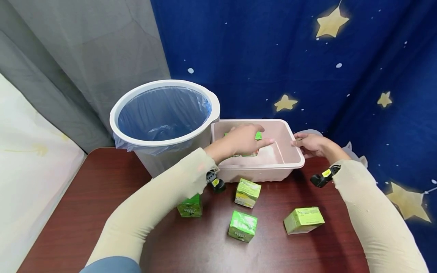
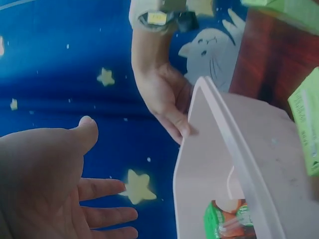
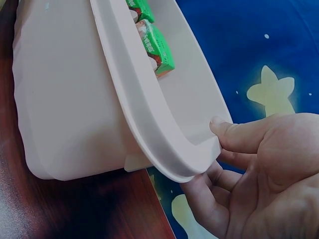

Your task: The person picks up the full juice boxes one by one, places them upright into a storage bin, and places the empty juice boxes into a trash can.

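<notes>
A pale pink plastic bin (image 1: pixel 252 172) stands at the back of the table. My right hand (image 1: pixel 312 145) grips its right rim, thumb inside and fingers beneath, as the right wrist view shows. My left hand (image 1: pixel 244 140) hovers over the bin with fingers extended and nothing in its grasp; in the left wrist view the thumb and fingers (image 2: pixel 107 189) are spread apart. Green drink cartons (image 3: pixel 157 47) lie inside the bin, partly hidden by my left hand in the head view. Outside it, several green cartons stand on the table, one carton (image 1: pixel 247 192) close in front of the bin.
A tall white trash can (image 1: pixel 216 108) with a blue liner bag stands left of the bin. Other cartons sit nearer: a carton (image 1: pixel 242 226) in the middle, a carton (image 1: pixel 304 220) at right, a carton (image 1: pixel 190 206) partly behind my left arm. Blue star curtain (image 1: pixel 259 57) hangs behind.
</notes>
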Action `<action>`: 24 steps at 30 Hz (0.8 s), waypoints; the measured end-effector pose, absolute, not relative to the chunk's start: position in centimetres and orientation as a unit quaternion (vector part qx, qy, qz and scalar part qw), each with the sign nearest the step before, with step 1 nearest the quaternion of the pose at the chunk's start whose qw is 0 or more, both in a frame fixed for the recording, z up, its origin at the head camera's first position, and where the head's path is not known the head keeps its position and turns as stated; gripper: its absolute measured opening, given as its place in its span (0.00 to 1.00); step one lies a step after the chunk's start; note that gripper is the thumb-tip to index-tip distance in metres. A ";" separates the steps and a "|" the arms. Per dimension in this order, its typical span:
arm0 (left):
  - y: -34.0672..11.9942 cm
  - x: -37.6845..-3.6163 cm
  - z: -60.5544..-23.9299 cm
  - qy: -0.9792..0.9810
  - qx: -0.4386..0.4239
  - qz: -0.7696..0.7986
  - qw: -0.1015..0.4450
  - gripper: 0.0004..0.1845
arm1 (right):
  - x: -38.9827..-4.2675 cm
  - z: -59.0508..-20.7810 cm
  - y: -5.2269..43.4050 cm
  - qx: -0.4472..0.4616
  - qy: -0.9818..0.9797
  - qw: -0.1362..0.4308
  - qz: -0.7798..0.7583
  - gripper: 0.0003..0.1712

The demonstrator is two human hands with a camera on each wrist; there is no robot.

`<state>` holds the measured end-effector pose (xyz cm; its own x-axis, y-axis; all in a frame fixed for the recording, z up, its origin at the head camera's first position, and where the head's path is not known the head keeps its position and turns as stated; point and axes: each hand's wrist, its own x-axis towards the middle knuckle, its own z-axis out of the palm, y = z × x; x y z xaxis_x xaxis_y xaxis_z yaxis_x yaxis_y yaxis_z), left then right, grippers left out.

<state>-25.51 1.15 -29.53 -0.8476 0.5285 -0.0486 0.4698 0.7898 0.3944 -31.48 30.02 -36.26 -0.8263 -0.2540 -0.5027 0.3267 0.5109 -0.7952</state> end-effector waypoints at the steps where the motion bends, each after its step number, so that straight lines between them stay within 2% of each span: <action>1: 0.9 -25.1 -29.4 0.941 0.274 0.185 0.073 0.35 | -31.5 -36.2 30.0 0.022 0.818 0.293 -0.494 0.31; 11: -2.9 -21.5 -29.2 0.905 0.370 0.208 0.026 0.28 | -31.5 -36.2 30.2 0.013 0.813 0.295 -0.502 0.29; 16: -5.1 -20.0 -29.8 0.892 0.378 0.243 0.042 0.29 | -31.4 -36.2 30.3 0.016 0.817 0.294 -0.496 0.29; 24: -8.5 -18.0 -31.1 0.885 0.376 0.273 0.039 0.28 | -31.3 -36.2 30.1 0.022 0.818 0.291 -0.496 0.30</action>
<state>-17.96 -8.45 -31.12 -0.7147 0.6859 0.1365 0.6438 0.5691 0.5115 -31.35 30.09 -36.16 -0.8297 -0.2519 -0.4981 0.3252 0.5070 -0.7982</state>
